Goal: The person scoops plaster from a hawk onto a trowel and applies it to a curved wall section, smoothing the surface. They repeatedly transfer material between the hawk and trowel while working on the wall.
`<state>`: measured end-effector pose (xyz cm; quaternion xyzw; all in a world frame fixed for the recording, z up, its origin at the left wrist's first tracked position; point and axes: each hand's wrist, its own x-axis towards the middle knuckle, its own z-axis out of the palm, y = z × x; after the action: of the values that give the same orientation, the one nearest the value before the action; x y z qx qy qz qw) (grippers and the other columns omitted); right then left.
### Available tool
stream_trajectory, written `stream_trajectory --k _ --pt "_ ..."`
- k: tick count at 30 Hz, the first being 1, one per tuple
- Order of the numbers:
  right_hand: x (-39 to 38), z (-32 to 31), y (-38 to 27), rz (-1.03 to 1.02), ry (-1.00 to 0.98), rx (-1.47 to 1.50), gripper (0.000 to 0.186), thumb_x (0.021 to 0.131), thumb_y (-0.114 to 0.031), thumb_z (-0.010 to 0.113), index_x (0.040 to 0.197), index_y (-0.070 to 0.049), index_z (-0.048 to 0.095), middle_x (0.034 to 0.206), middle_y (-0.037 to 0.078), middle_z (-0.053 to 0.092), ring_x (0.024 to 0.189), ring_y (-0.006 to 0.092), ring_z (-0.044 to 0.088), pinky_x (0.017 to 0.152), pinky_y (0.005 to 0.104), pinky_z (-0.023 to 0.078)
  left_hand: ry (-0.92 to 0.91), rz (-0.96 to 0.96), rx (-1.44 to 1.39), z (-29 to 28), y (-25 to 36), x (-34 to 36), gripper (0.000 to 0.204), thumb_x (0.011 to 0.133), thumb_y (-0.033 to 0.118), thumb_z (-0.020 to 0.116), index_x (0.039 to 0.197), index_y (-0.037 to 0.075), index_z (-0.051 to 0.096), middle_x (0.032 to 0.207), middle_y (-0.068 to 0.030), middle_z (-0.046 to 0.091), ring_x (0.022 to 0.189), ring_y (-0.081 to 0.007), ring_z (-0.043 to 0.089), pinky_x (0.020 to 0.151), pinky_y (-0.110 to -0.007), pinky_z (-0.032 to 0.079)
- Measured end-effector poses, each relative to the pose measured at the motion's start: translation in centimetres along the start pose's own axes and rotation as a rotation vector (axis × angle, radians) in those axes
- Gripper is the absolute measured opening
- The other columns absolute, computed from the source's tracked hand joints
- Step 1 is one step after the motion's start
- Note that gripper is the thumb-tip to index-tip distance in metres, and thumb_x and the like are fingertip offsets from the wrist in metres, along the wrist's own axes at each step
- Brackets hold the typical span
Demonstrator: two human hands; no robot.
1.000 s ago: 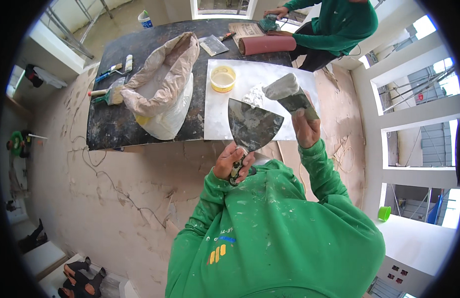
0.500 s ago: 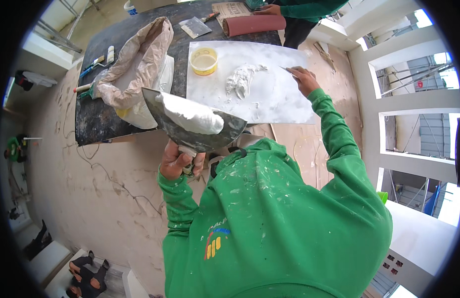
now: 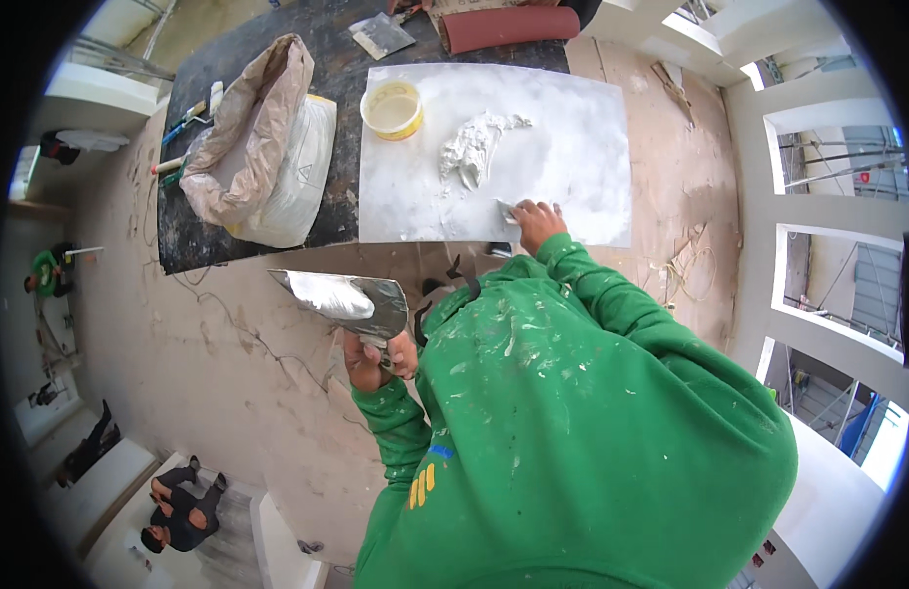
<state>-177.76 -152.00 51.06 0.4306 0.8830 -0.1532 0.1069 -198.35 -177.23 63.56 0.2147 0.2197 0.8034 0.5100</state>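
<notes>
My left hand (image 3: 369, 361) is wrapped round the handle of a broad putty knife (image 3: 384, 306), held in front of my chest at the left. A thick smear of white putty (image 3: 327, 294) lies on its wide blade. At the near edge of a white board (image 3: 594, 128), my right hand (image 3: 541, 223) grips a small scraper (image 3: 508, 210), its blade down by the board's surface. Just beyond it a heap of white putty (image 3: 471, 157) sits on the board. A yellow tub (image 3: 393, 111) stands at the board's far left corner.
An open paper sack (image 3: 268, 147) stands on the dark table (image 3: 341, 187), with brushes and a roller to its left. A red-brown roll (image 3: 510, 28) and a flat packet (image 3: 381, 35) lie at the back. A cable (image 3: 233, 326) trails over the floor; people are farther left.
My right hand has come left and toward me, from the board's right side to its near edge. The broad knife has turned and drawn closer to my body. The view has shifted slightly.
</notes>
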Motion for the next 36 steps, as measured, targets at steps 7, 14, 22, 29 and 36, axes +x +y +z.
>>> stream_trajectory --k 7,14,22,29,36 --pt "4.2 -6.0 1.8 0.098 0.099 0.088 0.042 0.086 -0.005 0.042 0.124 -0.020 0.055 0.126 0.003 0.052 0.121 0.0265 0.047 0.100 0.0642 0.032 -0.065 -0.060 0.059 -0.4 1.6 1.1 0.051 0.092 0.024 0.056 0.132 0.004 0.033 0.072 -0.0123 0.051 0.044 -0.0188 0.045 0.036 -0.029 0.038" --pt "11.6 -2.6 5.2 0.320 0.065 0.105 0.042 0.082 -0.007 0.047 0.118 -0.022 0.061 0.124 0.003 0.056 0.117 0.0276 0.052 0.099 0.0611 0.035 -0.100 -0.175 0.081 -2.0 4.5 -1.2 0.050 0.092 0.023 0.055 0.132 0.005 0.032 0.076 -0.0131 0.051 0.048 -0.0183 0.046 0.039 -0.030 0.039" --pt "-3.1 0.0 -4.0 -0.049 -0.127 0.002 0.045 0.078 -0.003 0.049 0.118 -0.021 0.059 0.124 0.001 0.055 0.120 0.0242 0.049 0.100 0.0691 0.028 -0.049 -0.179 0.008 -4.1 4.6 -5.0 0.050 0.092 0.024 0.056 0.131 0.006 0.031 0.080 -0.0134 0.050 0.053 -0.0184 0.048 0.043 -0.029 0.041" --pt "0.8 -1.7 9.5 0.285 0.208 0.136 0.037 0.086 -0.008 0.046 0.118 -0.020 0.061 0.119 0.007 0.060 0.109 0.0291 0.056 0.093 0.0444 0.043 -0.073 -0.257 0.026 -5.0 6.4 -6.0 0.047 0.091 0.025 0.057 0.126 0.003 0.035 0.079 -0.0124 0.050 0.055 -0.0187 0.050 0.045 -0.030 0.042" --pt "-5.2 1.0 0.7 0.150 -0.018 -0.005 0.043 0.083 -0.007 0.045 0.121 -0.023 0.058 0.125 0.004 0.056 0.117 0.0288 0.051 0.100 0.0609 0.033 -0.121 -0.315 0.173 -4.5 6.9 -6.1 0.047 0.090 0.027 0.059 0.124 0.001 0.038 0.081 -0.0127 0.052 0.056 -0.0173 0.050 0.045 -0.029 0.044"
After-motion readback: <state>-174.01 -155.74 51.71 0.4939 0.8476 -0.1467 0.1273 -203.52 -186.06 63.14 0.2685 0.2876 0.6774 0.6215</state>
